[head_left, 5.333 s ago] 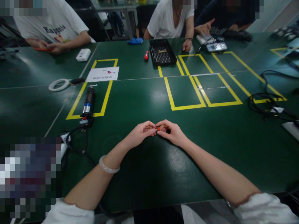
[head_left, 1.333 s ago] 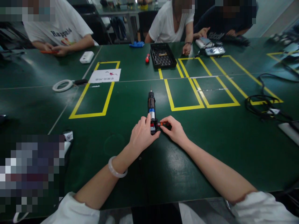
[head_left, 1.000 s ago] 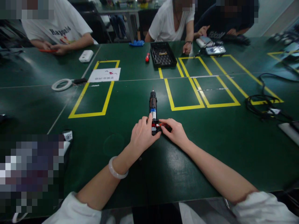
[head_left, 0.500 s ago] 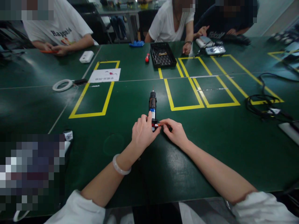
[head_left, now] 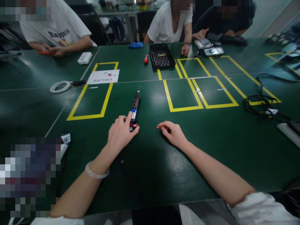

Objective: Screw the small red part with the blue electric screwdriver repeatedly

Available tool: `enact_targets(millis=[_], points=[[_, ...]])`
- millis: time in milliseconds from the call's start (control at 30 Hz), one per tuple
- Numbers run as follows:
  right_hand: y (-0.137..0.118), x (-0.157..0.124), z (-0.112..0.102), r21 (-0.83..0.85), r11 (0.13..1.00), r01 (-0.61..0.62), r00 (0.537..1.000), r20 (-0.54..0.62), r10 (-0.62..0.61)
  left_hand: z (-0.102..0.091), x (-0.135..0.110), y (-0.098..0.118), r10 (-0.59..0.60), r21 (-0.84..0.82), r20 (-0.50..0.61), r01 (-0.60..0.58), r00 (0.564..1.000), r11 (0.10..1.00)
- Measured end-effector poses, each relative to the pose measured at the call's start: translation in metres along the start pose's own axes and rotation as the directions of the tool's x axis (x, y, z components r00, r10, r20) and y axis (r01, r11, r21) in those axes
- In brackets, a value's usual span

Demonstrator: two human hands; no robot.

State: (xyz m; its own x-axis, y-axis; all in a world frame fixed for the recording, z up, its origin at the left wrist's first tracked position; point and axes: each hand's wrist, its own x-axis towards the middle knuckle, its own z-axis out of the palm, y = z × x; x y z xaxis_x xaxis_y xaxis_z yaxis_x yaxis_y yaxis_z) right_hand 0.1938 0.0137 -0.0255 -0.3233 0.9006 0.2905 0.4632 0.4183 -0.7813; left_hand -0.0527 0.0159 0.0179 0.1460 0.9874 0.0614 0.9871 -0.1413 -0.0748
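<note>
My left hand is closed around the rear end of a slim electric screwdriver. The tool has a dark body, a blue and silver band and red and orange parts by my thumb. Its thin metal bit points away from me, leaning slightly right, and my palm hides part of the back end. To the right, apart from the tool, my right hand rests low over the green table. Its fingers are loosely bent, the index finger reaches left, and it holds nothing.
Yellow tape outlines mark the table. A white sheet and a white tape roll lie left. Further back are a black tray and a red-handled screwdriver. Black cables coil at right. Several people sit opposite.
My left hand has moved left with the electric screwdriver, whose bit now leans right. My right hand has stayed nearly in place and no longer touches the tool.
</note>
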Motion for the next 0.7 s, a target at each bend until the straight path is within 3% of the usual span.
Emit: enact_targets(millis=[233, 400, 567, 700], points=[[-0.001, 0.001, -0.001, -0.021, 1.0, -0.014, 1.0, 0.023, 0.015, 0.002, 0.0, -0.084, -0.17, 0.079, 0.02, 0.168, 0.985, 0.983], [0.0, 0.0, 0.0, -0.042, 0.999, -0.019, 0.999, 0.033, 0.02, -0.004, 0.003, -0.128, -0.275, 0.187, 0.077, 0.257, 0.958, 0.948], [0.001, 0.0, 0.0, -0.045, 0.999, -0.014, 0.999, 0.041, 0.015, -0.009, 0.003, -0.148, -0.36, 0.264, 0.133, 0.317, 0.923, 0.911], [0.0, 0.0, -0.001, -0.049, 0.999, -0.009, 0.999, 0.044, 0.011, -0.006, -0.004, -0.144, -0.338, 0.297, -0.081, 0.346, 0.938, 0.89]])
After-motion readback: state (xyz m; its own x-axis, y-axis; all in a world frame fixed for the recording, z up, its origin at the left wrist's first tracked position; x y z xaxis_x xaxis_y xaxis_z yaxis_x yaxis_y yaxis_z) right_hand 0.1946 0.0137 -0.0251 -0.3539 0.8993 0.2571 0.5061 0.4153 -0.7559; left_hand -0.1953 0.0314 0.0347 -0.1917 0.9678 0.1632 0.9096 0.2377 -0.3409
